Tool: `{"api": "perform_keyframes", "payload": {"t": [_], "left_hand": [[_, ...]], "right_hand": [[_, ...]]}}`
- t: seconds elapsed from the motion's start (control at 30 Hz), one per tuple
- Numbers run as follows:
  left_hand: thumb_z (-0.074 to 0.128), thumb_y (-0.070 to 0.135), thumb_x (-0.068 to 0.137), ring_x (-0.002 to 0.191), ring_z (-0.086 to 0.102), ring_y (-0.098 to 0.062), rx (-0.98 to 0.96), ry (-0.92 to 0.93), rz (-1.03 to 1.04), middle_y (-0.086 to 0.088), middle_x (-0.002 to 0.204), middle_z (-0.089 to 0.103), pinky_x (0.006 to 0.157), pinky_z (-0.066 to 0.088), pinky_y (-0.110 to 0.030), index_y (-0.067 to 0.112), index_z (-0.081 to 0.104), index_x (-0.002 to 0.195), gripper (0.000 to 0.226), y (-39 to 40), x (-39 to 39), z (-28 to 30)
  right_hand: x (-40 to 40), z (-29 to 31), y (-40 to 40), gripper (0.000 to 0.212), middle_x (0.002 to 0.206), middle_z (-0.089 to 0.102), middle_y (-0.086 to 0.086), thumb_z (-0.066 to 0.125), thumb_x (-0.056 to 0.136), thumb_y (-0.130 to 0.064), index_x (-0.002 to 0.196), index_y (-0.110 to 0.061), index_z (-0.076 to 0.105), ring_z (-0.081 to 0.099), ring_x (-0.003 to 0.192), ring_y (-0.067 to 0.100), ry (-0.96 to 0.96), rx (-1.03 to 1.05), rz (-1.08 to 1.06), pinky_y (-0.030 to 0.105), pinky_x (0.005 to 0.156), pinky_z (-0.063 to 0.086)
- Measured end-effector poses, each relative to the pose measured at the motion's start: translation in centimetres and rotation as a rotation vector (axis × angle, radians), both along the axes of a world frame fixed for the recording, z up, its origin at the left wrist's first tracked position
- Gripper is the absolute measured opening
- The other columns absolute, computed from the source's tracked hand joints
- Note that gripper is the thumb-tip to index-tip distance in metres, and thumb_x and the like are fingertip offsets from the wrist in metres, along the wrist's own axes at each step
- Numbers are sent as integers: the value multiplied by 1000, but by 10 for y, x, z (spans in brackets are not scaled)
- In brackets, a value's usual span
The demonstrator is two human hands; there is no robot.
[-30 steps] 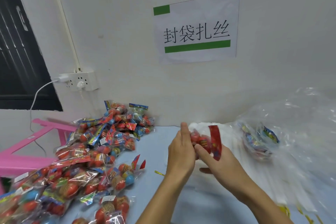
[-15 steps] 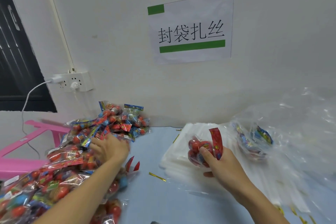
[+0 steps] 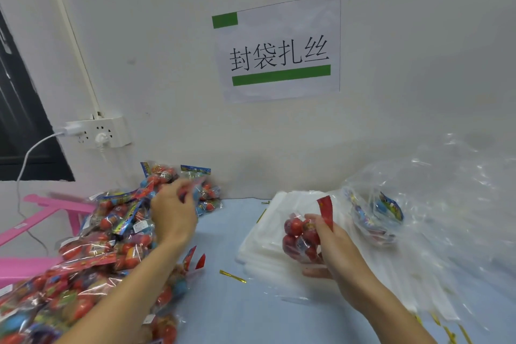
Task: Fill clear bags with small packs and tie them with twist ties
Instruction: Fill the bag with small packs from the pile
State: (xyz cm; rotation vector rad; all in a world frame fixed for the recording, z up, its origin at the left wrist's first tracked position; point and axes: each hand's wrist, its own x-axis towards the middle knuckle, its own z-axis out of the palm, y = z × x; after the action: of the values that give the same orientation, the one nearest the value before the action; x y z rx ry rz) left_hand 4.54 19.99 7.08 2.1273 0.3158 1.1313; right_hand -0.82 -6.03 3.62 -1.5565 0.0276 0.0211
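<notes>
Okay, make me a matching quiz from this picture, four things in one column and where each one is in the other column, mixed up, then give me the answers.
Things:
1. pack with the red header
2. loose gold twist tie
3. pile of small packs
4. paper sign

Places:
A. on the wall above the table
B. heaped on the left of the table, under the left hand
C. in the grip of the right hand, over the stack of clear bags
D. flat on the blue table between the two arms

Pairs: 1-C, 2-D, 3-B, 4-A
</notes>
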Motion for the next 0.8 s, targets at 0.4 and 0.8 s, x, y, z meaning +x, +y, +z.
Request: {"api": "perform_keyframes", "payload": {"t": [0.4, 0.8], "left_hand": [[75, -1, 81, 75, 63, -4, -254, -214, -429, 13, 77, 68, 70, 49, -18, 19, 72, 76, 21, -195, -59, -19], [66, 15, 79, 80, 70, -6, -192, -110, -784, 9, 77, 71, 70, 53, -17, 26, 64, 92, 17, -185, -62, -37]], "right_hand": [[-5, 16, -4, 44, 93, 73, 6, 46, 102, -43, 94, -16, 79, 70, 84, 13, 101, 503, 121, 33, 78, 61], [9, 3, -16, 37, 112, 73, 23, 43, 108, -25, 117, -2, 70, 73, 99, 30, 117, 569, -4, 40, 81, 61]]}}
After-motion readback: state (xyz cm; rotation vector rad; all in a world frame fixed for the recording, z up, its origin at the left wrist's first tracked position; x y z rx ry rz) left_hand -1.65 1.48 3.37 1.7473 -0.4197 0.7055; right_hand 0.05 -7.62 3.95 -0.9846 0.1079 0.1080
